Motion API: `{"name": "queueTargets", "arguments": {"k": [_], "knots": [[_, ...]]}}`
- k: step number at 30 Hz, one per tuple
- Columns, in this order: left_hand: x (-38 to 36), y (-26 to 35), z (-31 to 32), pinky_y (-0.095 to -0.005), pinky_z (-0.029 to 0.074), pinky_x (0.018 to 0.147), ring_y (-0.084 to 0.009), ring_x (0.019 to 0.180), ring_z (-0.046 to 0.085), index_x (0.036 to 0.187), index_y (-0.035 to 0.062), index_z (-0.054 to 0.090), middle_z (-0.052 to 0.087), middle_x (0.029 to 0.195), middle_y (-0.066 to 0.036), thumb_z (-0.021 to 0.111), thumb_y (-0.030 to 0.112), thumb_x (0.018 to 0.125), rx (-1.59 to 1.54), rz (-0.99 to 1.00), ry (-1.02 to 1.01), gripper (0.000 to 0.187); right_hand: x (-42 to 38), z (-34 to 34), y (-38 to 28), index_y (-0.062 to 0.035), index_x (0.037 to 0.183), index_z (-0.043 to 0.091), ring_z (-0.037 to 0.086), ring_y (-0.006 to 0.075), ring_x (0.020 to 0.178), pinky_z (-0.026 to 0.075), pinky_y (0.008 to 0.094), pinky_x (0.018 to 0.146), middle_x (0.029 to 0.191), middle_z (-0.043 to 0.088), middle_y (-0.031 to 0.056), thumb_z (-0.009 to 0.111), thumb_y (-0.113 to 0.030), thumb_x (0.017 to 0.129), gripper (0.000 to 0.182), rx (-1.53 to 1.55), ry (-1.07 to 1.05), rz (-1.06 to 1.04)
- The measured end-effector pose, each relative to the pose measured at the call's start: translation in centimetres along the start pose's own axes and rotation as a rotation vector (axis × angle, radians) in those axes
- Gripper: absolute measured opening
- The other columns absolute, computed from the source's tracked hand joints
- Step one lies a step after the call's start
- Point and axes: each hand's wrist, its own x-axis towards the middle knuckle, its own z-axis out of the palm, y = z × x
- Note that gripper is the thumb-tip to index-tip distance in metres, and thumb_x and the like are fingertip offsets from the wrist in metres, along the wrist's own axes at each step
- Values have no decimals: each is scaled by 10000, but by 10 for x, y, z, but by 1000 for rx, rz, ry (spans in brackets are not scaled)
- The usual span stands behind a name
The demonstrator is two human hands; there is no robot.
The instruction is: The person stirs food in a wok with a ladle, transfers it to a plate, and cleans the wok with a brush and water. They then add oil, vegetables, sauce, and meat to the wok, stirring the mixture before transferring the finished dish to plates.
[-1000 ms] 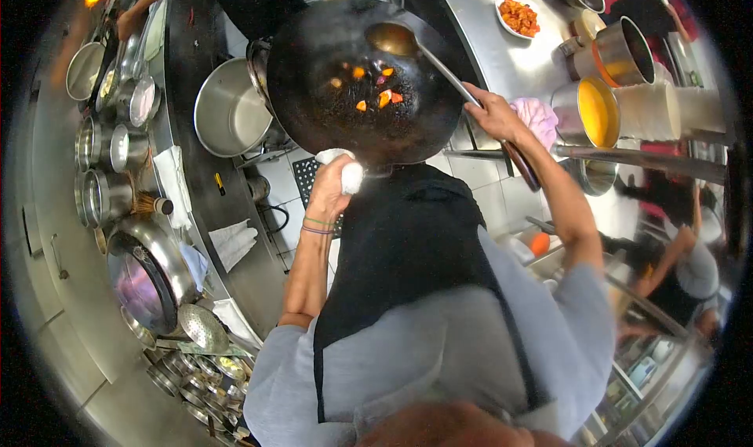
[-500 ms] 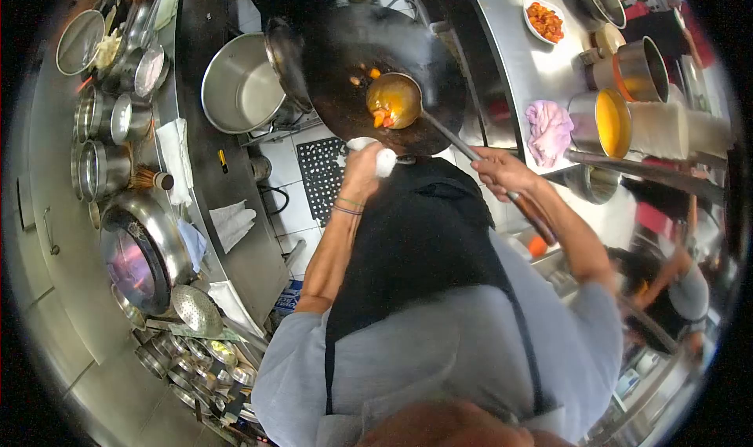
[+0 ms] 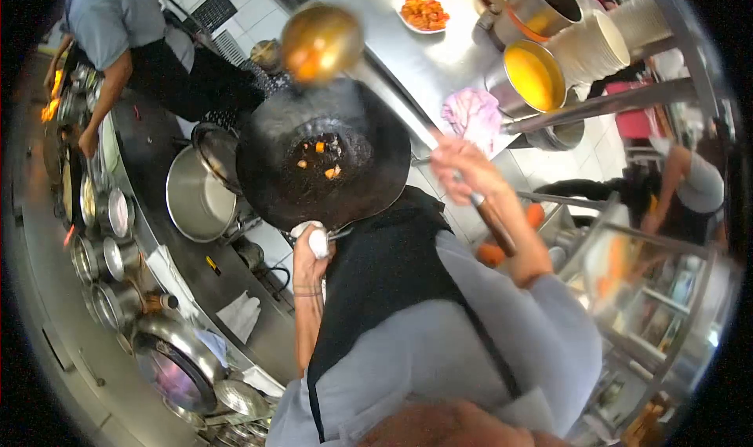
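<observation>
A: Left hand (image 3: pixel 307 252)?
B: Grip closed on the wok (image 3: pixel 323 158) handle through a white cloth (image 3: pixel 318 241), at the wok's near rim. Wok is held in the air, level with the near edge of the stove (image 3: pixel 196 282).
A: Contents?
B: A few orange bits at the bottom, rest of the pan dark.
A: Right hand (image 3: pixel 463 165)?
B: Grip wrapped round the ladle (image 3: pixel 321 43) shaft, just above its wooden end. Bowl is raised above the wok's far rim, clear of it, with orange sauce inside. Blurred.
A: What's around?
B: Steel pot (image 3: pixel 196 200) touching or just beside the wok's left side, can't tell which. Behind the wok, on the steel bench (image 3: pixel 447 55): pink rag (image 3: pixel 473 111) near the front edge, pot of yellow sauce (image 3: pixel 533 74) beside it, white plate (image 3: pixel 423 12) of orange food further back. Row of small tins (image 3: pixel 98 251) along the stove's left edge. Another person (image 3: pixel 129 31) at the stove's far end, one more (image 3: pixel 690 184) bent over at right.
</observation>
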Motion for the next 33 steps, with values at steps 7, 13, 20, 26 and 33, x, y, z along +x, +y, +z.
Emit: {"name": "queueTargets", "arguments": {"k": [7,13,20,26,33], "knots": [[-7,6,43,-283,413,388,-147,449,522,690,109,549,525,575,-13,566,101,831,95,164,126,142,59,-100,-45,-10,1386,417,659,364,672,521,425,637,798,673,219,576,-147,881,547,-1353,742,-781],[1,9,36,-289,406,384,-150,452,523,761,96,576,538,594,-16,575,122,842,57,230,93,85,67,-110,-47,-46,1372,445,638,450,749,491,473,674,761,602,309,564,-135,867,526,-1378,815,-659],[9,13,33,-286,411,394,-188,472,525,718,85,557,568,642,-72,553,172,863,43,178,113,169,63,-108,-55,-61,1383,424,628,449,695,474,491,631,707,562,320,561,-111,866,537,-1352,819,-584],[1,21,37,-279,418,388,-159,459,539,766,86,576,552,603,-29,578,137,860,0,188,35,107,65,-99,-46,-43,1355,451,614,458,667,467,494,611,676,555,311,559,-113,867,505,-1382,840,-686],[6,26,34,-279,437,402,-136,478,557,748,101,593,565,615,-11,575,127,863,18,211,-21,119,73,-108,-42,-3,1357,445,609,421,569,466,465,558,683,570,295,562,-132,885,504,-1402,851,-770]]}}
